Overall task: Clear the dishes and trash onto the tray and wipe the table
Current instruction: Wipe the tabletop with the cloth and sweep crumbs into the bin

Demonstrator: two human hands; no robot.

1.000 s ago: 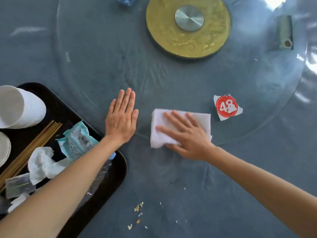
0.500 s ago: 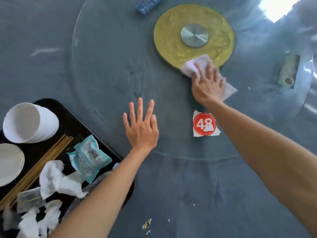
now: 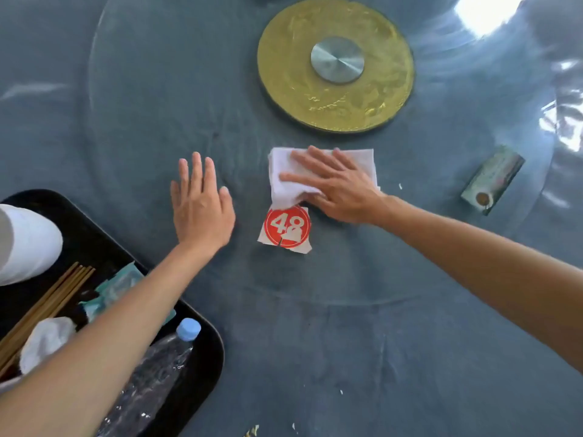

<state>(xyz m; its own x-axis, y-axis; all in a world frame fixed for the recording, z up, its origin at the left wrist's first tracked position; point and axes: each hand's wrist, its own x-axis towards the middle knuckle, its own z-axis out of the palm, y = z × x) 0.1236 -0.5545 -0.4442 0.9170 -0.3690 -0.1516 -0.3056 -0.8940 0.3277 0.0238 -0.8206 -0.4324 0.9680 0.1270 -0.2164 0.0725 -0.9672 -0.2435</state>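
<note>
Wiping step: tray [image 3: 208, 357] near-left, cloth [image 3: 362, 160] farther out, mid-bench.
My left hand [image 3: 202, 206] lies flat, holding nothing; my right hand [image 3: 337, 187] presses flat-fingered on cloth, whose near edge touches the 48 tag [image 3: 285, 230], closer to right hand.

Open glass between gold hub [image 3: 336, 64] and tray [image 3: 202, 367] — number tag [image 3: 286, 230] and green packet [image 3: 492, 181] obstruct.

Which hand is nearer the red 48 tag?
Right. The right hand presses the white cloth just above the red 48 tag, cloth edge touching it. The left hand lies flat to the tag's left, apart.
</note>
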